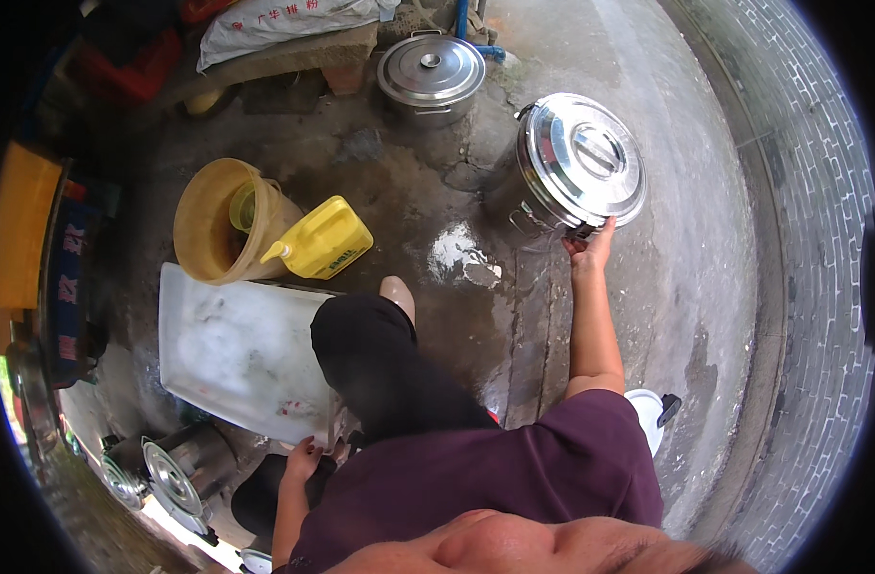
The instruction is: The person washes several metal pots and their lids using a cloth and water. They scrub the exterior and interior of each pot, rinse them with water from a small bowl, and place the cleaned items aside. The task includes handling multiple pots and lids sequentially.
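A stainless steel insulated barrel (531, 194) stands at the right, its shiny lid (609, 161) in place with a handle across the top. My right hand (588, 251) reaches out to it and grips the near edge under the lid rim, by a clasp. Low in the view, my left hand (305, 459) is at the near corner of a white plastic tub (172, 330) with its fingers bent. Whether those fingers hold the rim is hard to tell. Whitish suds or cloudy water (229, 351) fill the tub.
A yellowish plastic bucket (194, 208) holds a small green-yellow container (242, 206). Against it leans a yellow detergent jug (326, 240). Farther back is a lidded steel pot (430, 72) near a blue pipe (462, 21). More steel barrels (201, 459) stand lower left; a brick wall (825, 215) runs along the right.
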A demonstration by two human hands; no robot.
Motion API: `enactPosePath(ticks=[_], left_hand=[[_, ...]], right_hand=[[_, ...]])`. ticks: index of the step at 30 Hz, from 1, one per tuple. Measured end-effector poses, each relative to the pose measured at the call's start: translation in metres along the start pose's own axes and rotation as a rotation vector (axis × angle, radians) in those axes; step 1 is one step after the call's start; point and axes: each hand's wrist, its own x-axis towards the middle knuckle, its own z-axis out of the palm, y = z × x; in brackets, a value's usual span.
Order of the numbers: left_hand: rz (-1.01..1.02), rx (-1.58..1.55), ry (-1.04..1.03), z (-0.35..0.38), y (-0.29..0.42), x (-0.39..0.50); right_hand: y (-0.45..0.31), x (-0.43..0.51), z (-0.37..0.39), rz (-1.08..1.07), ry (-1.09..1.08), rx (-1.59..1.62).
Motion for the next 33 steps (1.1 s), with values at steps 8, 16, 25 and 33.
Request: enactPosePath(ticks=[8,16,25,33], left_hand=[[-0.002,0.027,-0.041,-0.011,0.032,0.021],[0.003,0.012,-0.026,-0.019,0.053,0.039],[-0.009,0.092,-0.036,-0.022,0.046,0.019],[-0.056,0.052,-0.012,-0.026,0.036,0.023]], right_hand=[[-0.069,0.084,0.015,-0.124,-0.158,-0.022],[-0.037,0.072,0.038,-0.351,0.048,0.073],[-0.010,0.059,0.119,-0.306,-0.062,0.148],[-0.022,0.099,0.206,-0.178,-0.087,-0.106]])
